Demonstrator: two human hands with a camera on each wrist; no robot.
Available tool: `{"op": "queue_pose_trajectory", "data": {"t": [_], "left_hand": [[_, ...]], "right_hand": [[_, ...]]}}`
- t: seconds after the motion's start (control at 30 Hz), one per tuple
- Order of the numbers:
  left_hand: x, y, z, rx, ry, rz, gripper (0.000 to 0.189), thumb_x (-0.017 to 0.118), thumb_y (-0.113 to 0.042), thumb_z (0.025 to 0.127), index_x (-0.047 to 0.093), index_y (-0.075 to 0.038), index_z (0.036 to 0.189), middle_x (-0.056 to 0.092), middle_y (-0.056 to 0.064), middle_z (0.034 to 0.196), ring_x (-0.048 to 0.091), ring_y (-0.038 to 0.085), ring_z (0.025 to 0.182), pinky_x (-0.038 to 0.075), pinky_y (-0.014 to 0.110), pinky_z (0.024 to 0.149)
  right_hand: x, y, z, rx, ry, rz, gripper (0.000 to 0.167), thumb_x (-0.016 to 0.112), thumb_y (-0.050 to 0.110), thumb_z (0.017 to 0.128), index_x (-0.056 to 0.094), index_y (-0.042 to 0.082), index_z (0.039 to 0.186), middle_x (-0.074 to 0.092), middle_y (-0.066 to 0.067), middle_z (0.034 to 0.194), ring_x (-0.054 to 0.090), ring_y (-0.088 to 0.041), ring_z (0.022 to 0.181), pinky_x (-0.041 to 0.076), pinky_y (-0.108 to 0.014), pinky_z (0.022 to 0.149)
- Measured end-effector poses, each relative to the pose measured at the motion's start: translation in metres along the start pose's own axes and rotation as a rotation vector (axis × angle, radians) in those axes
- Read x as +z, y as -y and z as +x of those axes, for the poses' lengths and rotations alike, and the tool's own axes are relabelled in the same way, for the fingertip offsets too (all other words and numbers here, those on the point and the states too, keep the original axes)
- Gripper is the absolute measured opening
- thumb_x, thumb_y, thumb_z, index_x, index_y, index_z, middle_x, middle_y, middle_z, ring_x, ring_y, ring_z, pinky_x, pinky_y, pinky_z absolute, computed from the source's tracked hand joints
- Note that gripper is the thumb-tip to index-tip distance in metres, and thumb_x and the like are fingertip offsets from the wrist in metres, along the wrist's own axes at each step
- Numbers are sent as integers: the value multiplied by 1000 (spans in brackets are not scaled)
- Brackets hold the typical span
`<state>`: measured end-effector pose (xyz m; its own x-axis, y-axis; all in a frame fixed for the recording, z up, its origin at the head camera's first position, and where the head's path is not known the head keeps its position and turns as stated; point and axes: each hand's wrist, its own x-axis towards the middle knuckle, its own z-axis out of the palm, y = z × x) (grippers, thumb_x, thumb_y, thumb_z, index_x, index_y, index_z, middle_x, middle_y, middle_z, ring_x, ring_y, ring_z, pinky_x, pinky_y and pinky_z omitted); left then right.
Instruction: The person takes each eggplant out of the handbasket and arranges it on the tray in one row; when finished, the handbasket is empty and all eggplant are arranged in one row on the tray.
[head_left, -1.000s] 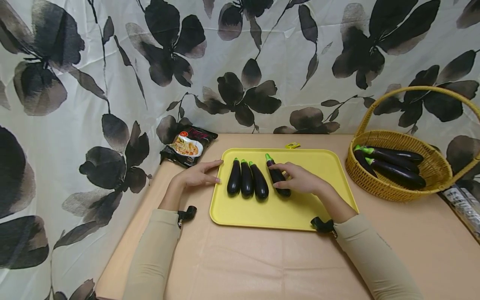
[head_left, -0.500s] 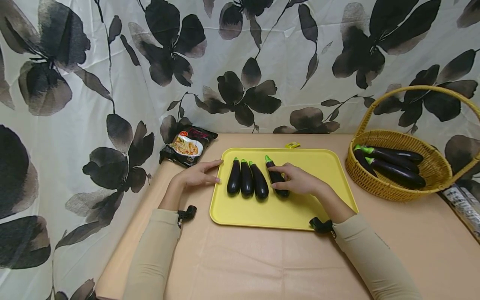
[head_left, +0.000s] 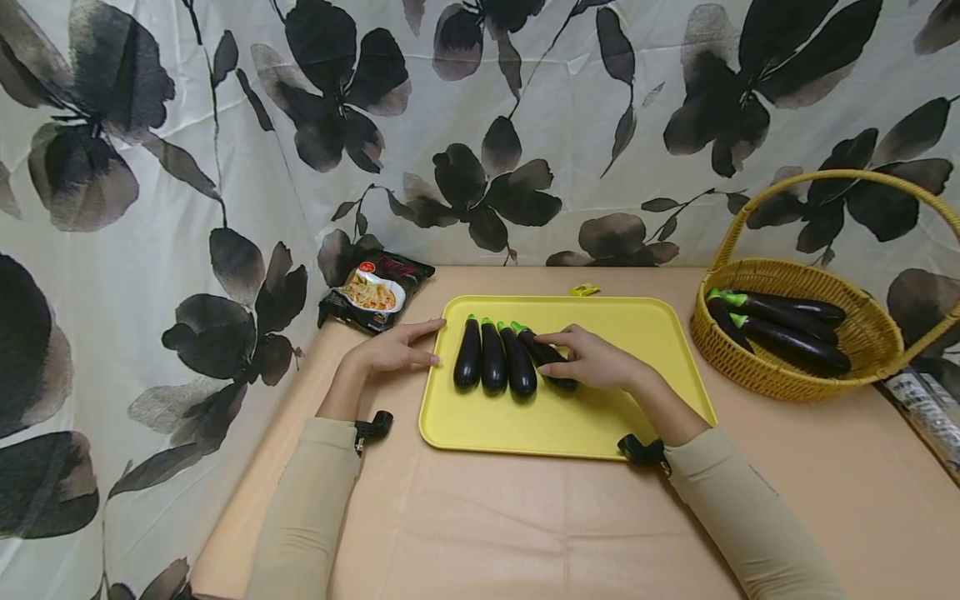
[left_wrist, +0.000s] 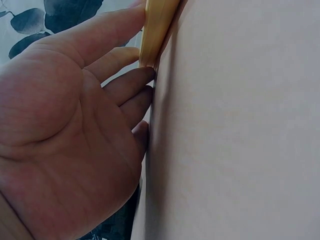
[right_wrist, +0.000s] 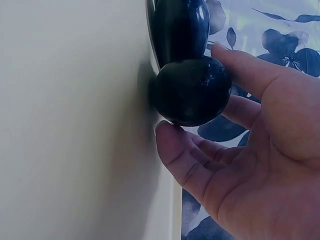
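Three glossy dark eggplants (head_left: 492, 360) lie side by side on a yellow tray (head_left: 630, 425), green stems toward the back. Beside them, a fourth eggplant (head_left: 543, 354) lies at a slant, its stem end close against the third. My right hand (head_left: 600, 358) holds this fourth one, index finger and thumb on it. In the right wrist view its rounded end (right_wrist: 192, 92) sits between thumb and fingers, with another eggplant (right_wrist: 180, 30) behind. My left hand (head_left: 390, 346) touches the tray's left edge with thumb and fingertips, fingers mostly straight; the tray rim (left_wrist: 155, 35) shows in the left wrist view.
A wicker basket (head_left: 787, 387) with several eggplants and a tall handle stands right of the tray. A black food packet (head_left: 375, 292) lies behind my left hand. A small yellow item (head_left: 585, 290) sits behind the tray. A floral curtain (head_left: 465, 108) hangs behind the table.
The fourth eggplant's stem end has swung left toward the third one, while its wide end stays about where it was. My right hand has shifted slightly left; the left hand stays put.
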<state>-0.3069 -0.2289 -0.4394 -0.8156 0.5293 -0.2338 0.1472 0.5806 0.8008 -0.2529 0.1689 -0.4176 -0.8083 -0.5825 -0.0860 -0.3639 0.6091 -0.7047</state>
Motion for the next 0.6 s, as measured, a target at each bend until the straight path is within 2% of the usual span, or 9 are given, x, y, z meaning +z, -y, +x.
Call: {"op": "queue_pose_trajectory", "data": {"t": [0.4,0.6], "left_hand": [[0,2,2,2,5,-3,87,82,-31,91,36,-19,164,28,3,172,16,23,161,15,48,132],[0,2,2,-5,-3,11,88,83,-33,90,36,-20,164,29,3,172,17,24,161,15,48,132]], "right_hand": [[1,3,0,-2,9,30,66,74,34,98,50,8,155,51,-16,118,51,-19,78,46,-31,70],[2,2,3,-13,-11,1,65,73,34,99,51,6,154,52,-18,119,50,-18,76,44,-31,70]]}}
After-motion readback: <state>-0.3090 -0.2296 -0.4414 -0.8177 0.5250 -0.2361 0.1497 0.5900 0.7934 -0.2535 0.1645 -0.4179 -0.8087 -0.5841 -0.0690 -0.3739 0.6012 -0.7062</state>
